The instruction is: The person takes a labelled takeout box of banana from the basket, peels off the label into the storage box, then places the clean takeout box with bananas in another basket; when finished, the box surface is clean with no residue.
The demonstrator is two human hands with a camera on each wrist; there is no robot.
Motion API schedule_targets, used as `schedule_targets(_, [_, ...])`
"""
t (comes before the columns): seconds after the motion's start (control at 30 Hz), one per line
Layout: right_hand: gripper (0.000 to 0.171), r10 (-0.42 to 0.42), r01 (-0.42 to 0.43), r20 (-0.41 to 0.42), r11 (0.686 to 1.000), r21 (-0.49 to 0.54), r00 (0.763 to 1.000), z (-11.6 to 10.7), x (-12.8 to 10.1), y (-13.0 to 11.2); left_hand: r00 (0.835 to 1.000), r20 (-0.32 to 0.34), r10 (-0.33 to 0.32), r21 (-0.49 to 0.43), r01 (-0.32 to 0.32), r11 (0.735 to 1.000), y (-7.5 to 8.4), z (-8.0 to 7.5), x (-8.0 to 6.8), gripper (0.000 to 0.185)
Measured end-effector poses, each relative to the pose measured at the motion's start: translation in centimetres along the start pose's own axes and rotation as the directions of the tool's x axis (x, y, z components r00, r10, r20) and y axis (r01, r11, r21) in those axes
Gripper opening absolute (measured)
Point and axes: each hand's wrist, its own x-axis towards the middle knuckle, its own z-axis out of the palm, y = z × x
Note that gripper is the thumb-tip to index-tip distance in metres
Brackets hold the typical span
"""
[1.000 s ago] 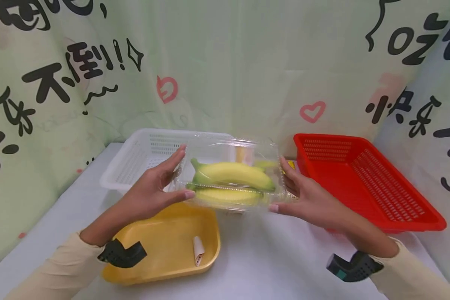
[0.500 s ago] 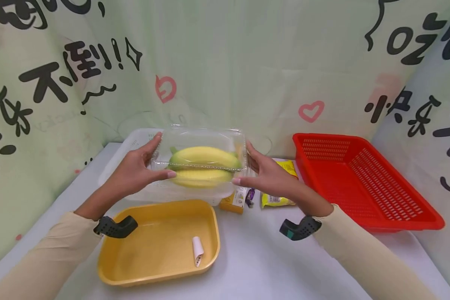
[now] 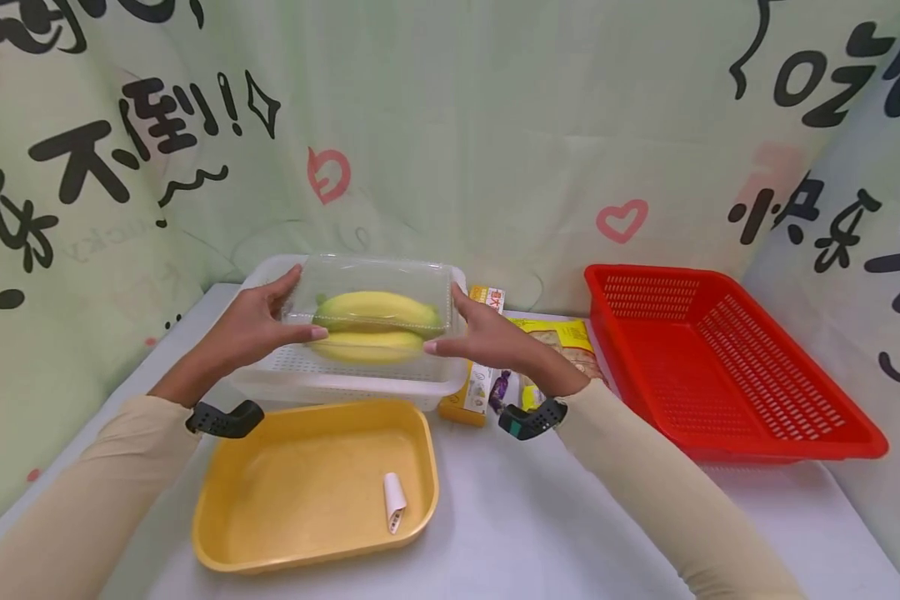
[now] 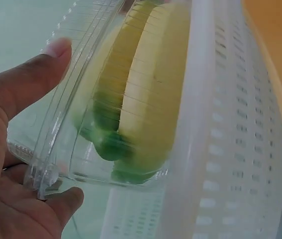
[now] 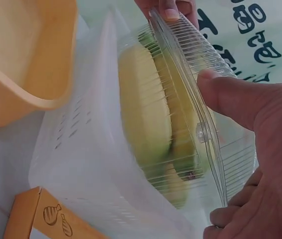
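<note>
Moved from above the yellow tray [image 3: 270, 533] toward 11 o'clock, now over the white slotted basket [image 3: 345, 385]. Clear ribbed clamshell [image 3: 371, 287] with bananas [image 3: 375, 310], clasped endwise by left hand [image 3: 251, 329] and right hand [image 3: 487, 337].

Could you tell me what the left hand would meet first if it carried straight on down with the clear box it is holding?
Most likely the floor of the white basket: the left hand holds the clear box of bananas over it, though depth is unclear.

White table [image 3: 540, 517] with baskets, tray, snacks
</note>
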Motion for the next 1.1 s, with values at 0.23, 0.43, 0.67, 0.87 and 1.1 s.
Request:
schedule_targets(0.23, [0.107, 0.048, -0.048, 0.0, 0.997, -0.067, 0.999, 0.9, 1.0, 0.4, 0.998, 0.044, -0.052, 0.027, 0.051, 0.998, -1.4, -0.1, 0.6, 0.107])
schedule_targets(0.43, [0.107, 0.002, -0.001, 0.036, 0.999, -0.046, 0.999, 1.7, 1.9, 0.8, 0.995, 0.078, -0.069, 0.048, 0.066, 0.997, -2.2, -0.1, 0.7, 0.107])
schedule_targets(0.67, [0.104, -0.025, 0.027, 0.032, 0.997, -0.068, 0.999, 2.3, 2.3, 1.0, 0.993, 0.088, -0.078, 0.044, 0.075, 0.996, -2.8, -0.1, 0.8, 0.109])
schedule_targets(0.87, [0.102, -0.017, 0.022, 0.035, 0.988, -0.151, 0.999, 2.4, 2.5, 0.9, 0.992, 0.105, -0.074, 0.054, 0.068, 0.996, -3.4, -0.1, 0.9, 0.108])
schedule_targets(1.1, [0.092, -0.009, 0.015, 0.033, 0.981, -0.192, 0.999, 2.4, 2.6, 0.6, 0.989, 0.127, -0.077, 0.036, 0.073, 0.997, -4.0, 0.0, 0.8, 0.108])
